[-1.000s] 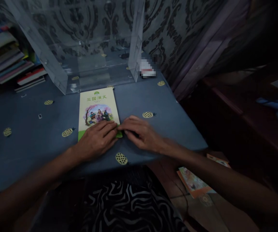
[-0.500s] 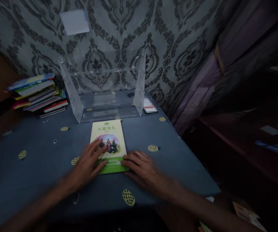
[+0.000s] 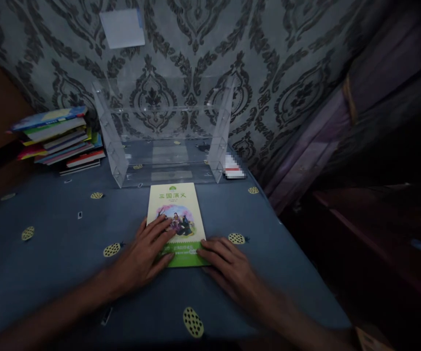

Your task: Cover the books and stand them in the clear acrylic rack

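Observation:
A thin book [image 3: 186, 192] with a cream and green cover lies face up on the blue tablecloth, its cover showing a painted scene of seated figures. My left hand [image 3: 152, 251] rests flat over the book's lower left, fingers stretched out across the picture and the thumb on the green band. At the lower right edge, my right hand [image 3: 228, 263] touches the book with its fingertips, fingers extended and the thumb low beside the corner. Just beyond the book stands a clear plastic rack [image 3: 110, 139] with tiered shelves.
A leaning stack of books [image 3: 60, 139] stands at the back left of the table [image 3: 60, 263]. A blurred white and red item [image 3: 234, 168] lies right of the rack. Behind is a patterned wall with a white sheet [image 3: 123, 29]; a tied curtain [image 3: 313, 141] hangs at right.
The book has slid a little to the right on the cloth, with both hands moving along on it. The camera view has also shifted slightly.

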Available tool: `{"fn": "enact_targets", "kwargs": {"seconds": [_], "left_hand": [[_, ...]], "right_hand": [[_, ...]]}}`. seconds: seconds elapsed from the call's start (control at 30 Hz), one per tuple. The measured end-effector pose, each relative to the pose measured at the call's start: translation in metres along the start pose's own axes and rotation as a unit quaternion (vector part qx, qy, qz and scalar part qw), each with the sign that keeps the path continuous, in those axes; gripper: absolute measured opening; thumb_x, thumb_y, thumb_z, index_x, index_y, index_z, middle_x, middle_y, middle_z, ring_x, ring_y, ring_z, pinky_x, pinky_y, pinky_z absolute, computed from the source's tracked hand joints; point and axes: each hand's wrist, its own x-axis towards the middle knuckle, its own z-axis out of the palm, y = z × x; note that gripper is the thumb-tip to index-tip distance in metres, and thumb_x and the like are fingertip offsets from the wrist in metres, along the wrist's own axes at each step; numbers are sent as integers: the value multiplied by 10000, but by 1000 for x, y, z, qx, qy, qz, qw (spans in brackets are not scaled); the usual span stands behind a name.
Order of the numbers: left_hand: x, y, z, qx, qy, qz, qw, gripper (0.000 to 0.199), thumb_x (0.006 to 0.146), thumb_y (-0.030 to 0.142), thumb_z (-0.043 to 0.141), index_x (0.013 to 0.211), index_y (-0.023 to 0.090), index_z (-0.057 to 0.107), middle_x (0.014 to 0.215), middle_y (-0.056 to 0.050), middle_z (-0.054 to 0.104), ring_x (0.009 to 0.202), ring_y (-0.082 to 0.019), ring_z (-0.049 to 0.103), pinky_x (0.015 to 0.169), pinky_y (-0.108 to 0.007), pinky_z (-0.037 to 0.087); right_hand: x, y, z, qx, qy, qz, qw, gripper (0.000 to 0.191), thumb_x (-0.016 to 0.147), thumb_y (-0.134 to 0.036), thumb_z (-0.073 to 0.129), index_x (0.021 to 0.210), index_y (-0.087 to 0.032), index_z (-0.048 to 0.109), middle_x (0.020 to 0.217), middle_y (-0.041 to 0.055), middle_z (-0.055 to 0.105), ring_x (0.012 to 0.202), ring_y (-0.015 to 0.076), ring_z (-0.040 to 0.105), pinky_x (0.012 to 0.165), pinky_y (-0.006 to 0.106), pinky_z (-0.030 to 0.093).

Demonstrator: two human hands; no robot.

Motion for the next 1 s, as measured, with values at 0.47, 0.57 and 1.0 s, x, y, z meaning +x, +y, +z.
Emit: {"fn": "enact_targets", "kwargs": {"seconds": [0.47, 0.57, 1.0], "left_hand": [[52, -110, -9, -39, 50, -95, 993, 395, 1012, 329, 371, 1290, 138, 577, 1334, -158, 614, 1272, -264, 554, 1100, -475, 435], [54, -117, -8, -35, 64, -74, 995, 398, 1000, 319, 382, 1251, 111, 611, 1297, -161, 640, 1221, -256, 585, 1082, -446, 449], [51, -126, -1, -21, 63, -52, 996, 351, 980, 217, 392, 1220, 138, 635, 1311, -125, 647, 1211, -231, 592, 1079, -408, 429]], "right_hand": [[53, 12, 5, -21, -40, -27, 999, 232, 970, -236, 538, 1134, -130, 663, 1169, 166, 693, 1131, 314, 608, 940, 530, 502], [88, 16, 26, 5, -91, -62, 994, 281, 970, -245, 543, 1206, -130, 643, 1294, 168, 645, 1226, 290, 572, 1008, 490, 476], [123, -16, 68, 34, -157, -135, 978, 379, 1004, -324, 470, 1260, -104, 642, 1308, 165, 640, 1301, 294, 532, 1107, 523, 414]]}}
